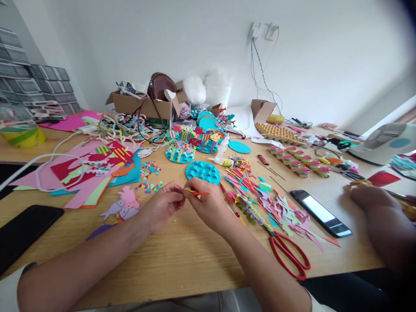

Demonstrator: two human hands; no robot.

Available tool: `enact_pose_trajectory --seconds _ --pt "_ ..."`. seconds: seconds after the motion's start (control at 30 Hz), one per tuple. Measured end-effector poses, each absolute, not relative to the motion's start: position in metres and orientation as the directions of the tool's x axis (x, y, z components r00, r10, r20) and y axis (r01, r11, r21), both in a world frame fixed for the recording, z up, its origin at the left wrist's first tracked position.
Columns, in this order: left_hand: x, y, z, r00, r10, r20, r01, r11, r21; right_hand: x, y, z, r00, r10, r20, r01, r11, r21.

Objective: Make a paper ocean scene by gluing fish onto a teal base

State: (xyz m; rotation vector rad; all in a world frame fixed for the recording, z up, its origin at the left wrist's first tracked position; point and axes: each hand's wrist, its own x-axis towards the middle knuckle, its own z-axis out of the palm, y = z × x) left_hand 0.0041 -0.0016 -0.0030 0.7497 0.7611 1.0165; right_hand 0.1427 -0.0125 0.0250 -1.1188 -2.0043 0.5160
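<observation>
My left hand (165, 201) and my right hand (208, 203) meet above the table's middle, both with closed fingers. A small orange paper piece (199, 193), seen nearly edge-on, sticks out from my right fingers. My left fingertips pinch at its left end; what exactly they grip there is hidden. Just beyond the hands lies a blue scalloped disc (202, 172). Purple and pink paper fish cutouts (125, 206) rest beside my left forearm. Colourful confetti dots (150, 175) are scattered behind my left hand. Red-handled scissors (289, 255) lie to the right of my right forearm.
A glue bottle (222, 154) stands among decorated blue discs (180, 151). Paper strips (282, 210) and a lit phone (320, 212) lie rightward; a dark phone (29, 229) lies left. Another person's arm (383, 216) reaches in at right. Coloured paper sheets (74, 171) cover the left side.
</observation>
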Motion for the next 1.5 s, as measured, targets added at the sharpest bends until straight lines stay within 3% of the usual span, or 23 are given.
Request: enact_pose_trajectory --seconds 0.07,0.3,0.63,1.0,1.23,1.5 --pt "0.003 -0.002 -0.003 0.327 0.919 -0.221 -0.451 0.358 0.817 0.143 -0.011 0.025 -0.347 0.847 0.403 0.546 0.532 -0.647" --pt "-0.003 -0.007 0.003 0.407 0.868 -0.284 -0.285 0.416 0.863 0.148 0.007 0.018 -0.277 0.904 0.326 0.416 0.418 -0.807" --pt "0.002 -0.007 -0.006 0.430 0.879 -0.208 -0.207 0.321 0.924 0.149 0.000 0.025 -0.270 0.901 0.338 0.438 0.428 -0.791" --pt "0.004 -0.006 -0.006 0.379 0.873 -0.306 -0.204 0.402 0.893 0.145 -0.003 0.013 -0.261 0.899 0.353 0.463 0.437 -0.771" --pt "0.006 -0.011 -0.006 0.364 0.895 -0.258 -0.289 0.372 0.882 0.148 0.006 0.003 -0.249 0.951 0.185 0.175 0.232 -0.957" --pt "0.004 -0.016 -0.005 0.464 0.827 -0.317 -0.219 0.453 0.864 0.149 0.002 0.008 -0.248 0.926 0.286 0.369 0.363 -0.855"
